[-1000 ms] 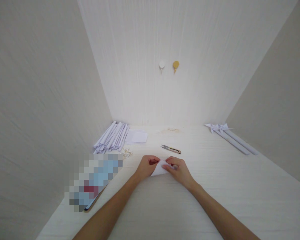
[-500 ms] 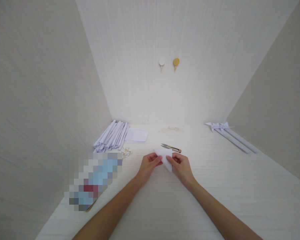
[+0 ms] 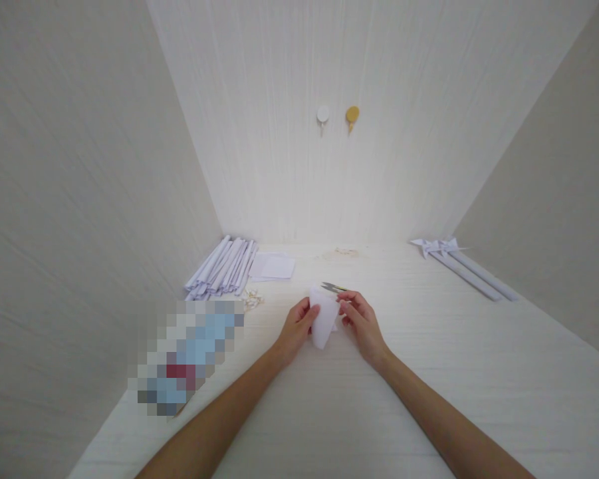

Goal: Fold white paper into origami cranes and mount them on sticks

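A folded piece of white paper (image 3: 323, 322) is pinched in my left hand (image 3: 295, 331), thumb on its near face. It is held upright and tilted, with a second flap partly showing behind its lower right. My right hand (image 3: 363, 327) is at the paper's right edge, fingers bent and slightly apart. Whether its fingertips touch the edge is hard to see. Just beyond the paper lie thread snips (image 3: 333, 287), blades pointing left, their handle mostly hidden by my right hand.
Rolled paper sticks (image 3: 222, 269) lie at the back left beside flat paper sheets (image 3: 273, 266) and small whitish pieces (image 3: 252, 301). A blurred-out long object (image 3: 199, 352) is at the left. Two paper pinwheels (image 3: 436, 248) on sticks rest back right. Two hooks (image 3: 352, 115) hang on the wall.
The paper has turned from a flat triangle to a more upright, narrower shape. My right hand has loosened from its face and moved to its right edge; my left still grips it.
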A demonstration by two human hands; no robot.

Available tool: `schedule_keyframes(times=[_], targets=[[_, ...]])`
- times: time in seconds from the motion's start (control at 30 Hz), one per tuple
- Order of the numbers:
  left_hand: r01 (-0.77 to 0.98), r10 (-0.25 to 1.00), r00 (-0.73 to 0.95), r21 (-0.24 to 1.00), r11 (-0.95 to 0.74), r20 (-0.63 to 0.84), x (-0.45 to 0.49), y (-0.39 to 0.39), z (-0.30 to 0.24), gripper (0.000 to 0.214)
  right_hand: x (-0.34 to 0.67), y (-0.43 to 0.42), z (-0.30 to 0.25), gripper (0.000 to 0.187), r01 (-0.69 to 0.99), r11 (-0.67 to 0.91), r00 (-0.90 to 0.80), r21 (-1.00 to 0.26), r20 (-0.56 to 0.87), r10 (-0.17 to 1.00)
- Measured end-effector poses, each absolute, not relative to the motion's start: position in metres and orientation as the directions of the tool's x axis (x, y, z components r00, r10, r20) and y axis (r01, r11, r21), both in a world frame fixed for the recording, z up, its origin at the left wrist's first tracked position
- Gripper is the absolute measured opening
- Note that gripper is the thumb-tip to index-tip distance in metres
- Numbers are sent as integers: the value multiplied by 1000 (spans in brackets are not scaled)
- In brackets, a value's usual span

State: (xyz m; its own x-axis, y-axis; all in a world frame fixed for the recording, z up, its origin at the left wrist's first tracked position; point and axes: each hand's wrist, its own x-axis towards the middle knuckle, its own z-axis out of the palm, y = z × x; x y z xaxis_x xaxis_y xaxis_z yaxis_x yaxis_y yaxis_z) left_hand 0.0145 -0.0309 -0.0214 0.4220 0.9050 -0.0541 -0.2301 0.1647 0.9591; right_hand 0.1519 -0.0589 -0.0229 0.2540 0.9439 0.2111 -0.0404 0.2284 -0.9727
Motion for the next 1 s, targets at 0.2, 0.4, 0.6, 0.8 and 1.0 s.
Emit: schedule_keyframes(times=[0.2, 0.4, 0.6, 0.8, 1.0], targets=[[-218, 852, 522, 960, 175, -37, 17, -39, -17, 43, 150, -60, -24, 20, -56, 216, 189, -975, 202, 961], [-173, 843, 537, 973, 154, -38, 21, -47, -14, 45, 149, -64, -21, 18, 104, 369, 210, -924, 383, 900], [-160, 884, 461, 972, 172, -80, 22, -46, -18, 45, 150, -65, -21, 15, 237, 407, 208, -882, 455, 866], [-212, 928, 367, 965, 155, -69, 22, -44, -21, 47, 149, -65, -22, 19, 306, 392, 177, -867, 456, 872], [-252, 923, 381, 954, 162, -57, 22, -46, -18, 49, 148, -66, -22, 21, 347, 379, 136, -858, 445, 885]])
